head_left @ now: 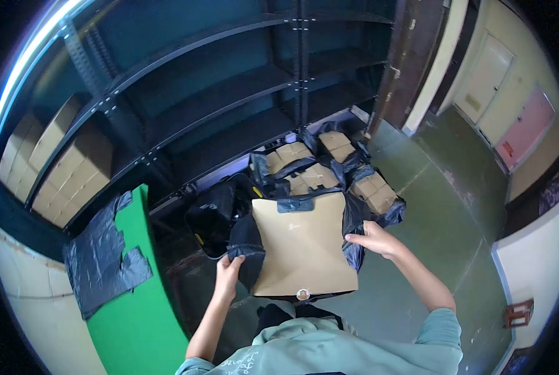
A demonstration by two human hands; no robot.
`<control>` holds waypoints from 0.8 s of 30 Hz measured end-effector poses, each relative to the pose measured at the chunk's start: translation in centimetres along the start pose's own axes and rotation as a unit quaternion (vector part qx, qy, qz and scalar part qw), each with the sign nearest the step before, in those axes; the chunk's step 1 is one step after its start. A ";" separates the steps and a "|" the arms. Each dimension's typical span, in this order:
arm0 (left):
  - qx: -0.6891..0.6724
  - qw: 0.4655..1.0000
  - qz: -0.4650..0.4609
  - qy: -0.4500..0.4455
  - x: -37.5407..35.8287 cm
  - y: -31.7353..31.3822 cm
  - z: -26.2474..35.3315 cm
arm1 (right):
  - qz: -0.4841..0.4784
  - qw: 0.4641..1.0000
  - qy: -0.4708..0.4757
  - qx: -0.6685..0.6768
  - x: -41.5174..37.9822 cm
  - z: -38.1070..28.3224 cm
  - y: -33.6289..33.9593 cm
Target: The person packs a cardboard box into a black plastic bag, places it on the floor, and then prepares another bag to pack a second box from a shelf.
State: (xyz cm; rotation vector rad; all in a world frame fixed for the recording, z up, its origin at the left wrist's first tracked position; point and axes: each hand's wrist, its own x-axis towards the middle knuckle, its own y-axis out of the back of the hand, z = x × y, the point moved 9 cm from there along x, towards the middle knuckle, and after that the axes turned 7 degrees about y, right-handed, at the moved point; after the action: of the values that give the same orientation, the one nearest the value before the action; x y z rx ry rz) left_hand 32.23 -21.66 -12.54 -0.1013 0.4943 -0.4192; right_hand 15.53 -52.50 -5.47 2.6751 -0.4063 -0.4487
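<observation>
A flat tan cardboard box (301, 250) is in front of my body, with a round sticker (302, 294) on its near edge and a dark patch (295, 205) at its far edge. Black plastic bag material (247, 231) shows along both sides of the box. My left hand (227, 274) is closed on the bag's left edge, thumb on top. On the opposite side, my right hand (377, 239) pinches the plastic beside the box's right edge. What lies under the box is hidden.
Beyond the box, several cardboard boxes (317, 178) sit in black bags on the floor. A black crate (214, 219) with black plastic is at left. A green table (135, 250) bears a black plastic sheet (98, 262). Dark metal shelving (223, 94) lines the back; a small stool (518, 314) stands far right.
</observation>
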 end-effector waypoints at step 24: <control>-0.118 0.864 -0.052 0.487 19.8 -17.6 -30.2 | 0.095 0.948 -0.251 -0.171 20.9 41.9 12.2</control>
State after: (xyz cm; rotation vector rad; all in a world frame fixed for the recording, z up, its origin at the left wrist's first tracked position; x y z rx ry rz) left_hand 27.07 -45.69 -44.29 -0.1507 1.5517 -0.4994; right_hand 16.58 -84.30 -41.90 2.1414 -0.6555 -1.0409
